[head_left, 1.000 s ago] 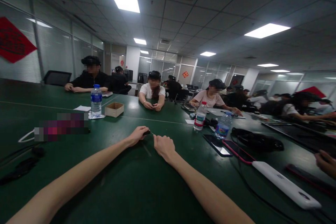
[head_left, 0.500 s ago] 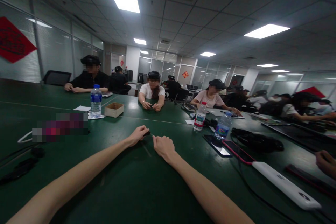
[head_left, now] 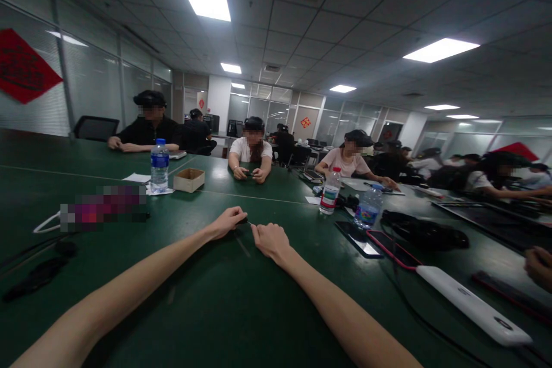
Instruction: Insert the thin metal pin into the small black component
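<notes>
Both my arms reach out over the dark green table (head_left: 215,310). My left hand (head_left: 227,221) is closed in a pinch on a small dark object (head_left: 242,220) whose tip shows past the fingers. My right hand (head_left: 271,240) is closed beside it, fingertips almost touching the left hand, seemingly pinching a thin pale strand that runs to the dark object. What exactly the right fingers hold is too small to name.
A water bottle (head_left: 159,165) and a small cardboard box (head_left: 188,179) stand at the far left. Two bottles (head_left: 330,191), phones (head_left: 390,248), a black pouch (head_left: 425,233) and a white power bank (head_left: 474,306) lie to the right. Several people sit around the table. Another person's hand (head_left: 539,267) is at the right edge.
My hands stay together in nearly the same place. The view has shifted slightly.
</notes>
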`<state>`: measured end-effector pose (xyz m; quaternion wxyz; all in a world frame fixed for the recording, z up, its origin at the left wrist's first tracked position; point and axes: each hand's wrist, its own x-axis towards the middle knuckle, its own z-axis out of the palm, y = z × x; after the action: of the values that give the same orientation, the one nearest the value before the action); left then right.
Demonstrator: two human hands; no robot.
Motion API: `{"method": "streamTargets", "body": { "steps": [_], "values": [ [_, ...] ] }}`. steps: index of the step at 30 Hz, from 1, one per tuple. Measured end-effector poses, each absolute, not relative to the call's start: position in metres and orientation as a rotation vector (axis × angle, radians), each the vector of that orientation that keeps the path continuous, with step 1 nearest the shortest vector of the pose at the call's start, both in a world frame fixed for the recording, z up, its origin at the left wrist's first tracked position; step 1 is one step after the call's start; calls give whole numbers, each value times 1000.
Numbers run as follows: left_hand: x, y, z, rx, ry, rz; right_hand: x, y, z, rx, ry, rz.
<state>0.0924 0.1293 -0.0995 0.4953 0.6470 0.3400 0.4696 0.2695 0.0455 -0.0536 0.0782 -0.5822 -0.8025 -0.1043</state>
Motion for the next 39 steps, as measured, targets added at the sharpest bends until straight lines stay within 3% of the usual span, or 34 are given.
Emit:
{"method": "streamTargets", "body": {
  "steps": [7,14,39],
  "values": [
    [102,128,-95,1721,858,1037,258,42,-47,-1507,-2698,-404],
    [96,134,-99,1337,784,1111,265,44,-54,-1705,-2437,-330],
    [98,122,-93,1485,848,1112,268,53,-66,-1776,-2279,-159]
  ]
}}
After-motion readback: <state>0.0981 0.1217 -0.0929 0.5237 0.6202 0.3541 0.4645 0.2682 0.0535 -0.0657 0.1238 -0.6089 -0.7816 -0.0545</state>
